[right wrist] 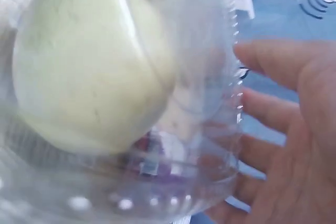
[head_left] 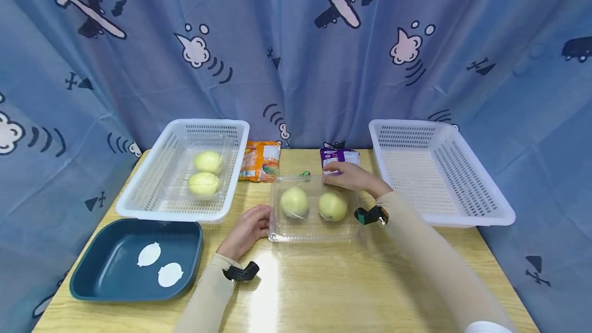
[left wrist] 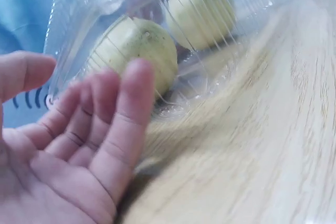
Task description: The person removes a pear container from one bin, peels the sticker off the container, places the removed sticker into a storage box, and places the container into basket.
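A clear plastic clamshell box lies on the table between the hands. Inside are two round, pale yellow-green melon-like fruits, a left one and a right one. My left hand is at the box's left side, fingers loosely bent; whether the fingertips touch it is unclear. At the far right part of the box, my right hand has its thumb and fingers spread along the ridged edge. Some of those fingers show through the plastic. A gap remains between thumb and fingers.
A white basket at left holds a clear box with two similar fruits. Another white basket stands at right. Nearer left is a dark blue tub with two white pieces. Orange and purple packets lie behind the box.
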### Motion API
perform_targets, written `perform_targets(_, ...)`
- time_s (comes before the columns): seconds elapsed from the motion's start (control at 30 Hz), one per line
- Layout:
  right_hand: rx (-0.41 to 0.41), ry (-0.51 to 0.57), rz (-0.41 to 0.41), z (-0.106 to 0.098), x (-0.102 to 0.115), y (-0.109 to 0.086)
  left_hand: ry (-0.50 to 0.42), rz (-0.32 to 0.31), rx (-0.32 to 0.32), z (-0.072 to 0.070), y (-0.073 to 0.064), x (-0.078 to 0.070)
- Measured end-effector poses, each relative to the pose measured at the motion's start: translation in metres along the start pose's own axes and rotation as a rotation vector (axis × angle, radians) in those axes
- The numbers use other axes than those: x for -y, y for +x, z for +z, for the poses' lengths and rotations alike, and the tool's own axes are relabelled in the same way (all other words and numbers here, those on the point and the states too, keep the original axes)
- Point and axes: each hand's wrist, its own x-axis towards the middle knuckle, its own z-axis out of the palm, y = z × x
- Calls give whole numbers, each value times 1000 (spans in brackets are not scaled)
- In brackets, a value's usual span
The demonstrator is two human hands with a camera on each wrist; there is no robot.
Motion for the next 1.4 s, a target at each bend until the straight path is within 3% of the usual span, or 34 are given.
perform_targets(0.23,117,-53,-50,-1,-6,10,178,-232,15,3,-9,-10)
perform_targets(0.37,114,-68,-41,-1,-5,12,192,-278,58,4,-20,-12)
perform_targets(0.5,115,-70,-22,-2,-4,11,122,-279,111,5,-30,-13)
perform_targets(0.63,104,-91,-19,-3,-6,9,50,-239,124,7,-35,-14)
perform_targets(0.73,79,-112,-6,-3,-8,6,4,-189,100,8,-36,-16)
perform_targets(0.83,58,-133,23,-2,-9,0,-99,-132,48,8,-37,-18)
perform_targets(0.97,81,-84,81,-1,-10,-9,-215,-60,-2,12,-39,-18)
perform_targets(1.07,130,2,124,2,-10,-17,-144,-70,2,20,-42,-13)
perform_targets(1.23,217,163,162,11,-11,-26,71,-154,60,40,-45,-1)
perform_targets(1.3,237,235,177,14,-12,-29,127,-146,36,47,-44,0)
perform_targets(1.4,247,331,192,19,-16,-34,217,-100,-62,54,-44,-5)
